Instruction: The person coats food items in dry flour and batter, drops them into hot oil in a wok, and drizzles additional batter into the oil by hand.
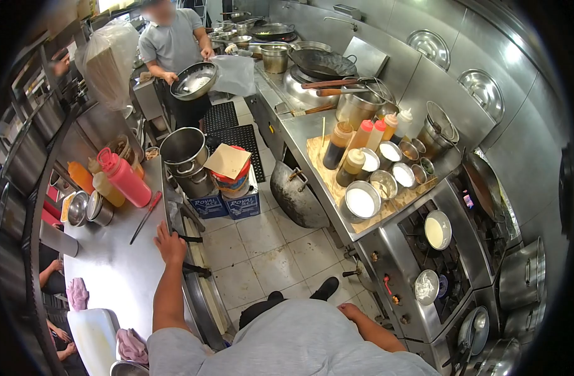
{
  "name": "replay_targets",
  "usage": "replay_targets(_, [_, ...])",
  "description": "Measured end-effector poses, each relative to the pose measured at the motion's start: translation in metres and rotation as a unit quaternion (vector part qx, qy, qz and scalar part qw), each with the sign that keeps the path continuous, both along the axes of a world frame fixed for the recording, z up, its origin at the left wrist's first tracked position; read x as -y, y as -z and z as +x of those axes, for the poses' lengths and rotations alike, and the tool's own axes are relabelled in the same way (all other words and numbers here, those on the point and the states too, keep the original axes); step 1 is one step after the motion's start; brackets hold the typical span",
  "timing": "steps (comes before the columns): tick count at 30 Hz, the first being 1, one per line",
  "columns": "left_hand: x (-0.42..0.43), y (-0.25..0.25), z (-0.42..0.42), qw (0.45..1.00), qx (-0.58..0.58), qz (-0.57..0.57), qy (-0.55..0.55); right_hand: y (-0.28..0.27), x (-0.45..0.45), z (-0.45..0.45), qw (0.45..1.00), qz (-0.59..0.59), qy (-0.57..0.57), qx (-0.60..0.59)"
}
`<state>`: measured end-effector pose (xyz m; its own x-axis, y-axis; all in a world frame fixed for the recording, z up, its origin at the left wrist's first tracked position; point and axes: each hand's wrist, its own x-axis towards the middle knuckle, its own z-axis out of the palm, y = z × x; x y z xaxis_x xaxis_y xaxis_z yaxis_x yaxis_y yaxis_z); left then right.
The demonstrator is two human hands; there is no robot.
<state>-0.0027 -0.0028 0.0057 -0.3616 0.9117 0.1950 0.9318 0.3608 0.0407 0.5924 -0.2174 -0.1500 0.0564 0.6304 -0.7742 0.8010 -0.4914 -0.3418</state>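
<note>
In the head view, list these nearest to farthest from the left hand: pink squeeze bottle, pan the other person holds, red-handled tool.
From the left hand:
1. Red-handled tool: on the counter, just beyond the fingers.
2. Pink squeeze bottle: farther along that counter.
3. Pan: across the kitchen, held by the other person.

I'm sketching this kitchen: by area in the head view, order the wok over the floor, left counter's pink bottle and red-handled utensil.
Wok, largest
Pink bottle
Red-handled utensil, long but thin
</note>
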Motion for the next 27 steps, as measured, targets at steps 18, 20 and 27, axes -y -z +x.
replay_targets(18, [0.0, 0.002, -0.001, 1.0, -0.003, 0.001, 0.003, 0.003, -0.003, 0.002, 0.999, 0.007, -0.042, 0.0])
replay_targets(20, [0.0, -0.001, 0.0, 1.0, -0.003, -0.004, 0.001, 0.005, -0.002, 0.002, 0.999, 0.007, -0.034, -0.005])
replay_targets(27, [0.0, -0.002, 0.0, 1.0, -0.001, -0.008, 0.001, 0.002, 0.0, 0.002, 1.0, 0.011, -0.025, -0.011])
